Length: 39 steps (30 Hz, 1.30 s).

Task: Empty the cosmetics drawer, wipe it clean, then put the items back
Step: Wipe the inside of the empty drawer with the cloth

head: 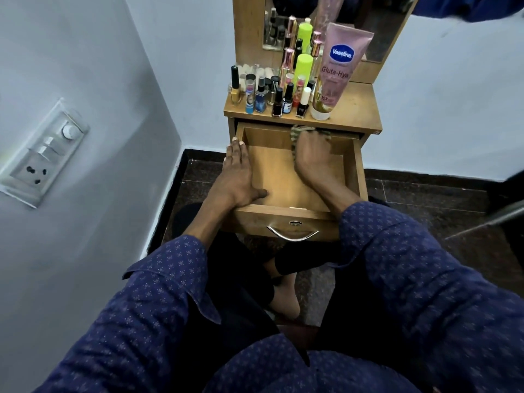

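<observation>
The wooden drawer (355,177) of a small dressing table is pulled out, and nothing lies on its bare bottom but my hand and a cloth. My right hand (314,157) reaches deep inside and presses a striped greenish cloth (300,130) against the drawer's back wall; its fingers are mostly hidden by the cloth. My left hand (238,177) lies flat along the drawer's left wall, fingers straight, thumb inside the drawer. Many cosmetics stand on the tabletop (360,112): nail polish bottles (279,104), a green-capped bottle (303,66) and a pink lotion tube (338,72).
A mirror (388,26) rises behind the cosmetics. The drawer front carries a metal handle (292,235) just above my knees. A wall with a switch panel (42,151) stands close on the left. Dark floor surrounds the table, and my bare foot (286,293) lies below the drawer.
</observation>
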{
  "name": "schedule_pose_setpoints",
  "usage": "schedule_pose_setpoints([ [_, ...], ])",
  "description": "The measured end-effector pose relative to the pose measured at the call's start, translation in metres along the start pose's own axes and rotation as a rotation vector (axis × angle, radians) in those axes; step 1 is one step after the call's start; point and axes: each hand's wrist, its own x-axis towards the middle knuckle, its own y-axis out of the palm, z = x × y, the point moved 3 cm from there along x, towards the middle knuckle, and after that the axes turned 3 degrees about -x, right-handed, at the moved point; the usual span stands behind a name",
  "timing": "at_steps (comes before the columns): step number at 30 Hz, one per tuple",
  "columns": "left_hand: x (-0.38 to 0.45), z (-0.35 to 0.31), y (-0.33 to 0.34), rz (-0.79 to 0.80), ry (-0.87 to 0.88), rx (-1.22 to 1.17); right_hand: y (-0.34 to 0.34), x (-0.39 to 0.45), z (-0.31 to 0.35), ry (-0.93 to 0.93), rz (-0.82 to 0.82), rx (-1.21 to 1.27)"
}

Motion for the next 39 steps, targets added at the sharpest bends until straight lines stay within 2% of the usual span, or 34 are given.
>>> schedule_pose_setpoints([
  [5,0.006,0.006,0.002,0.009,0.003,-0.032,0.005,0.006,0.100,-0.294,0.070,0.040],
  [9,0.005,0.007,0.002,0.006,0.002,-0.066,0.009,0.008,0.101,-0.418,0.011,-0.121],
  [15,0.005,0.006,0.002,0.013,-0.001,-0.036,0.009,0.010,0.029,-0.296,0.051,-0.261],
  [21,0.001,0.002,0.000,0.016,0.002,-0.001,-0.010,0.011,-0.061,-0.064,0.045,-0.397],
  [25,-0.003,0.001,-0.001,0.015,-0.005,0.012,-0.010,0.000,-0.070,0.006,0.045,-0.325],
  [29,-0.003,0.000,-0.001,0.016,-0.024,0.019,0.007,-0.024,-0.065,0.023,0.148,-0.310],
  [33,-0.003,-0.002,-0.002,0.015,-0.032,0.014,-0.014,-0.025,-0.072,-0.004,0.074,-0.361],
  [39,0.001,0.000,-0.003,0.016,-0.024,0.022,-0.020,0.012,-0.087,-0.016,0.034,-0.272],
])
